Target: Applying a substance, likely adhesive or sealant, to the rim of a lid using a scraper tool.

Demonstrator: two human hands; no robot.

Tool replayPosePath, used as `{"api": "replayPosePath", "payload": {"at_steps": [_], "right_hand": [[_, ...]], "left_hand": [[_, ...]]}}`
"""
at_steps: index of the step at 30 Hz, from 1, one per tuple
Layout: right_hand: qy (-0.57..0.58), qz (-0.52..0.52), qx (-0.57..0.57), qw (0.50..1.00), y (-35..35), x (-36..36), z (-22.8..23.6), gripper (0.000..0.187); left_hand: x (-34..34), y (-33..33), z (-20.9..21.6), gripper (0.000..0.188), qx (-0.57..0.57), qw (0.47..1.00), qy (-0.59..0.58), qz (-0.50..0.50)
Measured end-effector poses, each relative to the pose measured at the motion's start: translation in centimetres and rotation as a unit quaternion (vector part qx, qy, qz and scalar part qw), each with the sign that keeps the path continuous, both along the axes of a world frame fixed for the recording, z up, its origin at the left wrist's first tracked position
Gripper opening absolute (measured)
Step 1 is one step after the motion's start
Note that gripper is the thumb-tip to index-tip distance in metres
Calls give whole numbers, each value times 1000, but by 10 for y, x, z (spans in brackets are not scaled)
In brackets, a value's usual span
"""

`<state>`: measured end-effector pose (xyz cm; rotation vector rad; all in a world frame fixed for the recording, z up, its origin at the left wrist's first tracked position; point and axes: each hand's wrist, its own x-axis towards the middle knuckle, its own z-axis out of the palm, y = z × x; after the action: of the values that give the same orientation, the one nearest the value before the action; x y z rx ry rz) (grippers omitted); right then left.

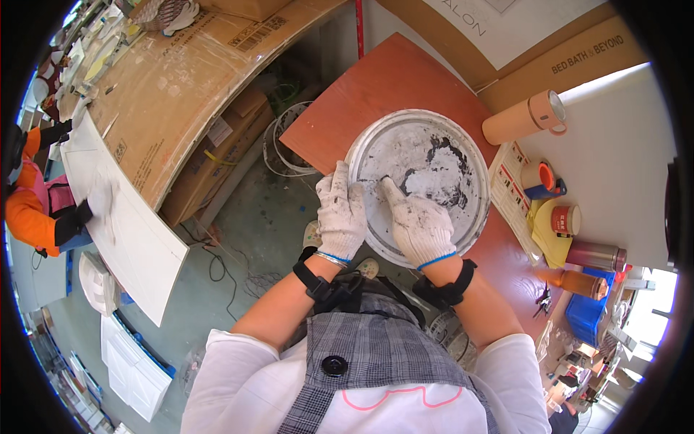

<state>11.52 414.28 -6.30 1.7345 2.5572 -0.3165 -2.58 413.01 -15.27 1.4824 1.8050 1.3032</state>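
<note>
A round grey-white bucket lid (441,173), caked with dried whitish residue and dark patches, lies at the edge of a red-brown table (383,79). Both my hands wear white knitted gloves with grey smudges. At the lid's left rim is my left hand (340,213), its fingers together over the edge, holding it. My right hand (421,228) rests on the lid's near part. One finger reaches out and touches the surface; the others are curled underneath, so anything in them is hidden.
To the right stand a peach tumbler (524,117), a jar (565,220) on yellow cloth, bottles (596,254) and a blue bin (587,307). A cardboard-covered bench (173,87) is at left, with a white panel (123,210) beside a person in orange (32,202). Cables (217,264) lie on the floor.
</note>
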Motion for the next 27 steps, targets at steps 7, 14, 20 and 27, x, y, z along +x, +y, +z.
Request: {"api": "replayPosePath", "payload": {"at_steps": [7,14,20,27], "right_hand": [[-3,-13,-6,1000,-3,1,3,50],[29,-19,-12,999,1,-4,4,41],[-1,-25,-13,1000,-1,-4,0,49],[26,2,2,1000,1,-3,-1,46]], "left_hand": [[1,1,2,49,-14,1000,-2,1],[1,1,4,49,-27,1000,3,2],[-1,1,1,49,-18,1000,-5,0],[-3,0,-1,51,-13,1000,-5,2]]}}
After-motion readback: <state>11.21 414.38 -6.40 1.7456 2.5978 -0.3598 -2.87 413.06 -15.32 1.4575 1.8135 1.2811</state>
